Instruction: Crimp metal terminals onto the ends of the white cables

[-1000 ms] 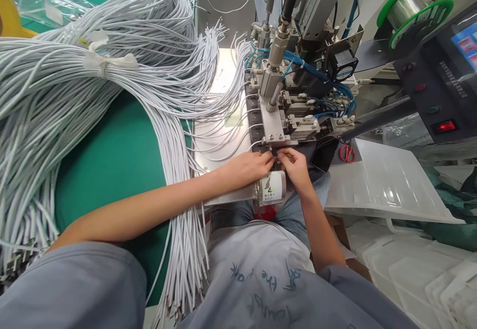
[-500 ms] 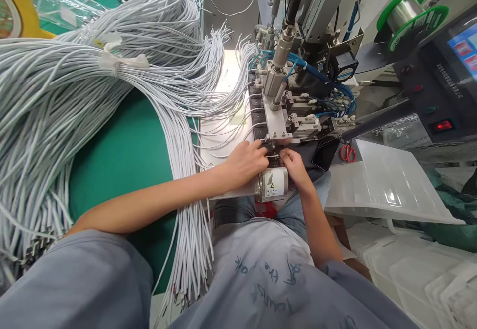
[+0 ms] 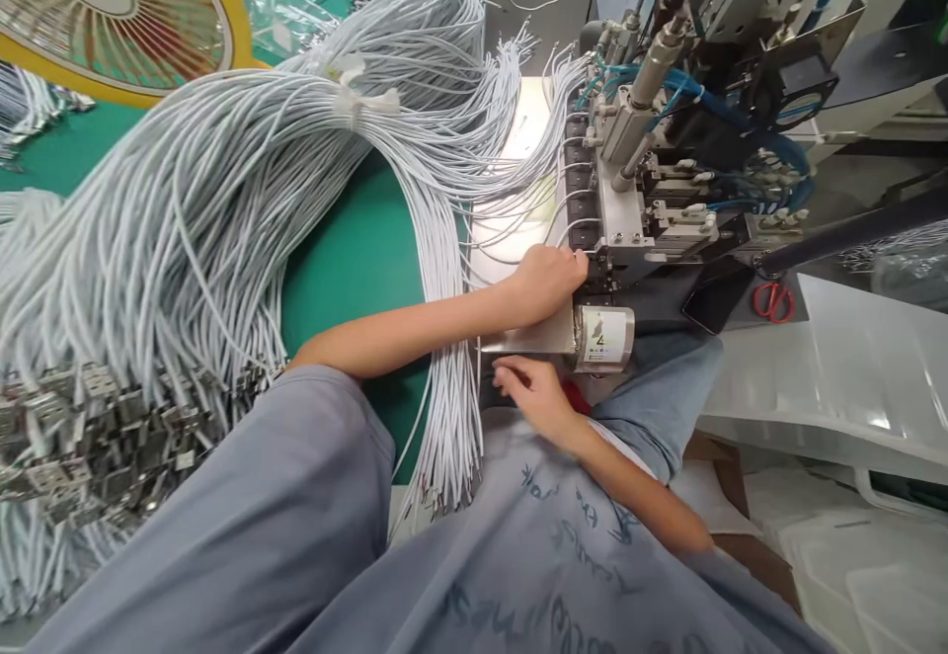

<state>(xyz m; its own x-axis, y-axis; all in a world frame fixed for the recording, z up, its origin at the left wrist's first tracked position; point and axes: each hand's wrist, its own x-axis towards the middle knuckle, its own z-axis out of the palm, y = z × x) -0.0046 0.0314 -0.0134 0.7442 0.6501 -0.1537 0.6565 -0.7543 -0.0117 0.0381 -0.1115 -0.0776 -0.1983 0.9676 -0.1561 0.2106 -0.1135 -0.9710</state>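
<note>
My left hand (image 3: 552, 284) rests at the near end of the machine's row of black clamp blocks (image 3: 582, 207). Its fingers are curled down on the fixture, and whatever they grip is hidden beneath them. White cables (image 3: 518, 231) run from the blocks over the pale metal plate (image 3: 529, 340). Below that plate's front edge, my right hand (image 3: 539, 395) hovers over my lap with fingers loosely bent and apart, nothing visible in them. Just left of it hangs a bundle of white cables (image 3: 451, 387) with stripped-looking ends. A clear labelled container (image 3: 605, 336) stands right of the plate.
A large tied cable bundle (image 3: 252, 150) covers much of the green table (image 3: 348, 239), with metal connectors (image 3: 111, 427) at its near end. A yellow fan (image 3: 241, 17) stands upper left. Red-handled scissors (image 3: 774, 302) and a dark phone-like slab (image 3: 715, 295) lie right of the machine (image 3: 626, 204).
My right hand has left the fixture and moved left and down toward the hanging cables. My left hand stays at the fixture. The camera view has swung left, showing more of the fan.
</note>
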